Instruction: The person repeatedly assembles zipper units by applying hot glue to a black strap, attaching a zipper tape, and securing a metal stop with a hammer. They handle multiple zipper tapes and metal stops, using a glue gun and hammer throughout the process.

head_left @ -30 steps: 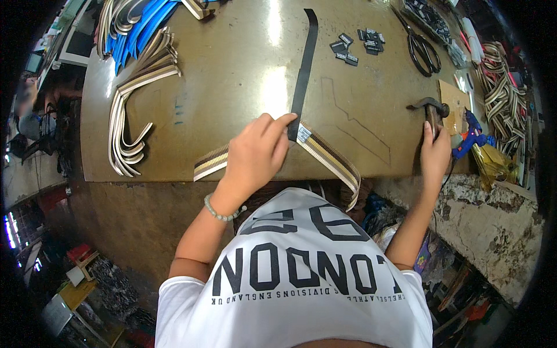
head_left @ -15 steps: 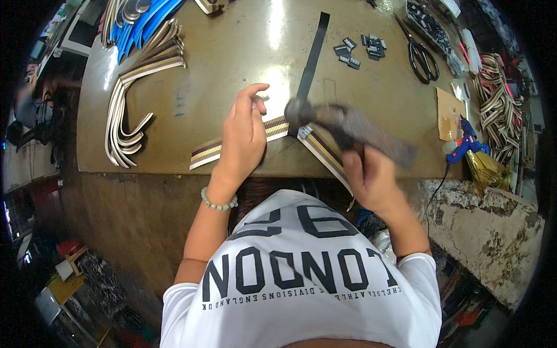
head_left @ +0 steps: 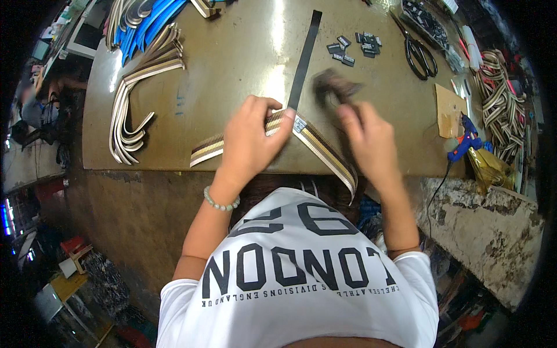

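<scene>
A striped strap [head_left: 326, 149] in brown, tan and cream lies bent at an angle near the table's front edge. A small grey-and-white label [head_left: 299, 124] sits at its bend. From that bend a flat black strip [head_left: 304, 61] runs away from me. My left hand [head_left: 255, 136] is closed on the strap's left arm, its thumb tip by the bend and fingers curled over the stripes. In my right hand [head_left: 371, 139] is a hammer, blurred by motion; its dark head [head_left: 336, 86] hangs above the table, right of the strip and apart from the strap.
Several small black labels [head_left: 368, 43] lie at the far side, near black scissors [head_left: 416, 55] and a bag of more labels [head_left: 426, 26]. A blue glue gun [head_left: 464, 139] rests by cardboard [head_left: 449, 110] at right. Bundled straps [head_left: 125, 116] lie at left.
The hammer has lifted off the bend and swung up to the right. My left hand has moved right, its thumb now at the bend, where the label shows more fully.
</scene>
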The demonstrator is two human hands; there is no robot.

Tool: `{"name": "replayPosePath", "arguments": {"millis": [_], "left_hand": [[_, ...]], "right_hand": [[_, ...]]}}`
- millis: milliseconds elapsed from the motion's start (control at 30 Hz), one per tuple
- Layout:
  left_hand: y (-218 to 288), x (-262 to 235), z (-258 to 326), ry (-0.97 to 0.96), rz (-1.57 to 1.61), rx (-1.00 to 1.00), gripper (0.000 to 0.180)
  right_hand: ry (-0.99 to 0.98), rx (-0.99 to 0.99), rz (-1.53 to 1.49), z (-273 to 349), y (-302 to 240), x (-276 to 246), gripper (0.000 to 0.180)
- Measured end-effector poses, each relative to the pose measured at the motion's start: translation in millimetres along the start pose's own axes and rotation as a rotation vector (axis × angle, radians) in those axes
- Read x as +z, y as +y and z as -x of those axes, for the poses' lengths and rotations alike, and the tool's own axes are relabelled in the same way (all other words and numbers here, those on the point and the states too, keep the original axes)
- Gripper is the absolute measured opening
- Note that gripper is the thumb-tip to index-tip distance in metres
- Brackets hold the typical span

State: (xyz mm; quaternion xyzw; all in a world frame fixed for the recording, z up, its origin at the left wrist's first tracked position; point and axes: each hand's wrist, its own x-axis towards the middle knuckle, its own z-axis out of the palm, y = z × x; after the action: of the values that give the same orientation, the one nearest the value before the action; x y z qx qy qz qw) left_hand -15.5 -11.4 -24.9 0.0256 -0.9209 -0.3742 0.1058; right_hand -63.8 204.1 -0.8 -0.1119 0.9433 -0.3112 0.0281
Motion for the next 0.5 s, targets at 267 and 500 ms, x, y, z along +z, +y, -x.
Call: {"name": "replayPosePath", "arguments": {"millis": [267,500], "left_hand": [[5.1,10.8,3.5,0.077,-0.148,0.074,0.018],[2.2,-16.3,28.8,0.001,-0.363,0.02,0.038]], "right_hand": [[0.548,0.418,0.379,8.1,109.7,-55.4,0.047],[0.528,0.36,0.664,20.9,130.8,-47.5,0.047]]}}
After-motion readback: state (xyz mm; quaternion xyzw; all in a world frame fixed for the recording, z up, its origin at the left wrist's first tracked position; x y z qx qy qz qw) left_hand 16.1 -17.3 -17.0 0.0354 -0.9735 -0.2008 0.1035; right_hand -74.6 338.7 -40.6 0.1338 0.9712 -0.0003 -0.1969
